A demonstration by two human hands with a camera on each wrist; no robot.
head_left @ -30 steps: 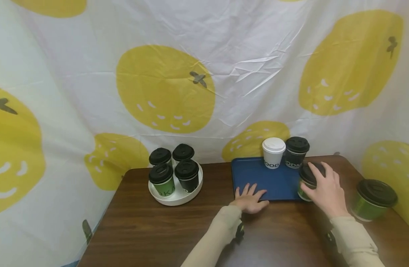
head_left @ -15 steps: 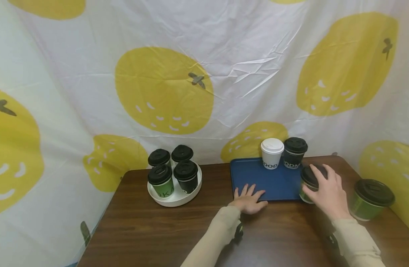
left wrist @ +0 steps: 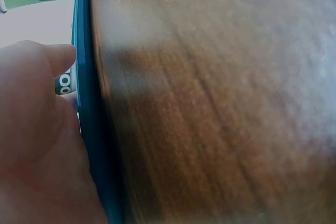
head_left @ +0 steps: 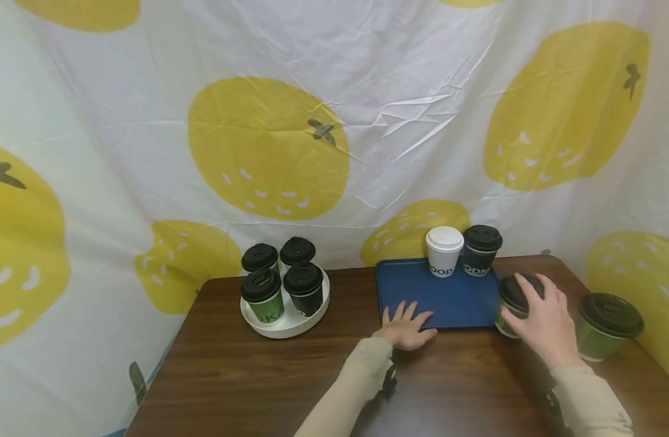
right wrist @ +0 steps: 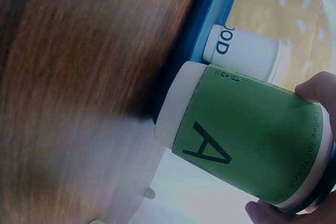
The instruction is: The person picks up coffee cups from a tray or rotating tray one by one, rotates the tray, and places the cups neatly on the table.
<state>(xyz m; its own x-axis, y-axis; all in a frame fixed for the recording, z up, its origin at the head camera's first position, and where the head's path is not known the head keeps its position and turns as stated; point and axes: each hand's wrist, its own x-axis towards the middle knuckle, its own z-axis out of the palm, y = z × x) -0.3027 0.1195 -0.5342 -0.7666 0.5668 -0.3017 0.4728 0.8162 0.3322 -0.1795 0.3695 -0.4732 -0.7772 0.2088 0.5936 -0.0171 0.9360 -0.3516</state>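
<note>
My right hand [head_left: 547, 325] grips a green paper coffee cup [right wrist: 247, 135] from above, fingers and thumb around its black lid [head_left: 511, 290]. The cup is upright at the right edge of the blue tray [head_left: 432, 297]; whether its base touches anything, I cannot tell. My left hand [head_left: 405, 331] rests with fingers spread on the tray's front left edge. A white coffee cup [head_left: 443, 255] and a black coffee cup [head_left: 480, 258] stand side by side at the back right of the tray. In the left wrist view, the left hand [left wrist: 37, 124] lies against the tray's rim [left wrist: 86, 77].
Left on the wooden table [head_left: 214, 364] stands a round white tray [head_left: 285, 331] bearing several black-lidded cups [head_left: 304, 291]. Another green cup [head_left: 601, 340] with a black lid stands right of my right hand. A lemon-print cloth [head_left: 410, 152] hangs behind the table.
My right hand has moved the green cup a little to the right, from over the tray to its right edge. The left hand stays in place on the tray.
</note>
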